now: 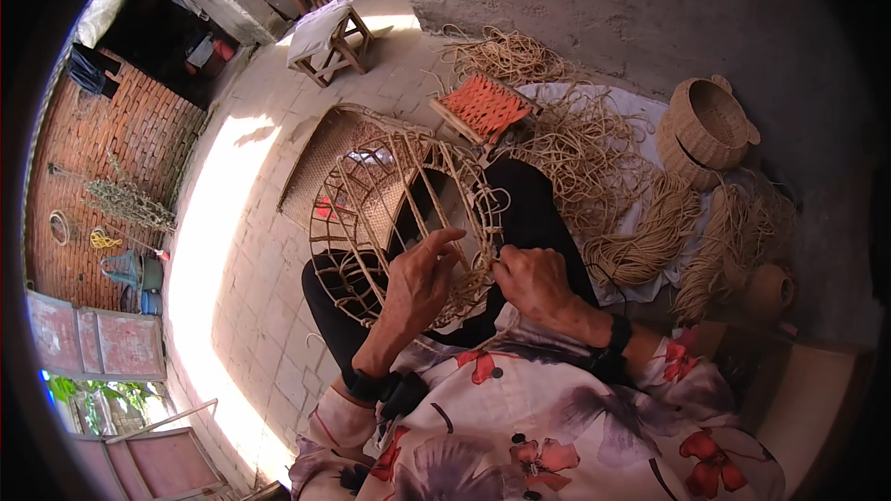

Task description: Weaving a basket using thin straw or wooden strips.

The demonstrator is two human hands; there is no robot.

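Observation:
An openwork basket frame [415, 220] of brown rods and twisted cord lies tilted across my lap, between my knees. My left hand [415, 284] reaches over its near side, one finger stretched and the others curled inward; what they hold is hidden. At the frame's near right rim, my right hand [541, 286] is closed, thumb and fingers pinched on a strand of cord. The two hands are a short way apart. Loose cord ends loop out from the rim above my right hand.
Beyond the frame lie a woven mat [311, 170] and a low stool with an orange woven seat [485, 104]. To the right, heaps of cord [594, 162] cover a white sheet [640, 111], near woven baskets [685, 154]. A wooden chair [325, 32] stands farther back.

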